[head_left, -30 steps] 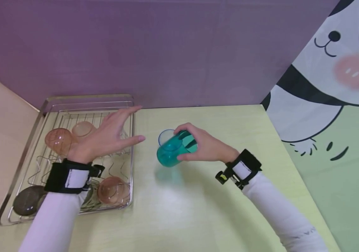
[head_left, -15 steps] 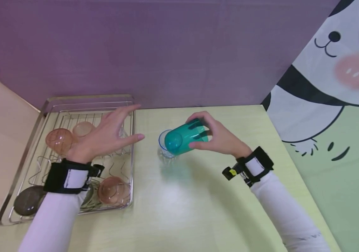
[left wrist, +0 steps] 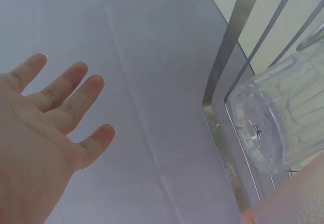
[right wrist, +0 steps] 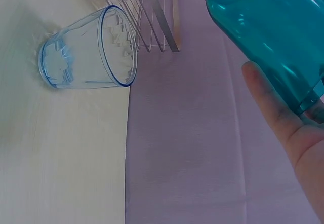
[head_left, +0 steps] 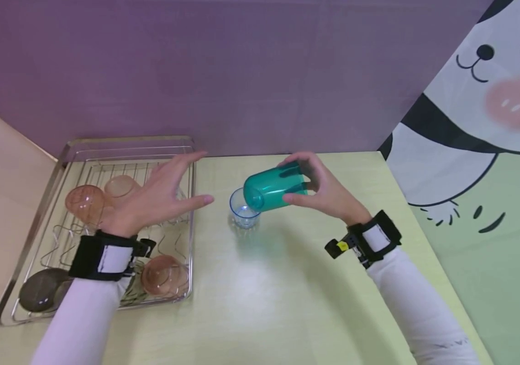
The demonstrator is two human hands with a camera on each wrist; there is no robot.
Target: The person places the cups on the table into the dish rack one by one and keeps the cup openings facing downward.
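Note:
My right hand (head_left: 323, 190) holds a teal see-through cup (head_left: 271, 190) near its right end. The cup lies almost sideways in the air, its rounded end pointing left, over and beside a clear drinking glass (head_left: 244, 217) with a blue rim. That glass stands upright on the table; in the right wrist view the teal cup (right wrist: 273, 36) is apart from it. My left hand (head_left: 150, 200) hovers over a wire dish rack (head_left: 127, 140), fingers spread, holding nothing. In the left wrist view, a clear ribbed glass (left wrist: 283, 112) lies in the rack, right of the left hand (left wrist: 45, 127).
The rack bears an orange cup (head_left: 85, 202), a pale pink cup (head_left: 119, 187), another pinkish cup (head_left: 161, 276) and a dark grey cup (head_left: 40, 290). The pale wooden table (head_left: 260, 314) ends at a purple backdrop (head_left: 250, 76). A panda print (head_left: 465, 121) covers the right side.
My right hand has carried the teal cup up and to the right and tipped it closer to level, uncovering more of the blue-rimmed glass. The left hand has barely moved.

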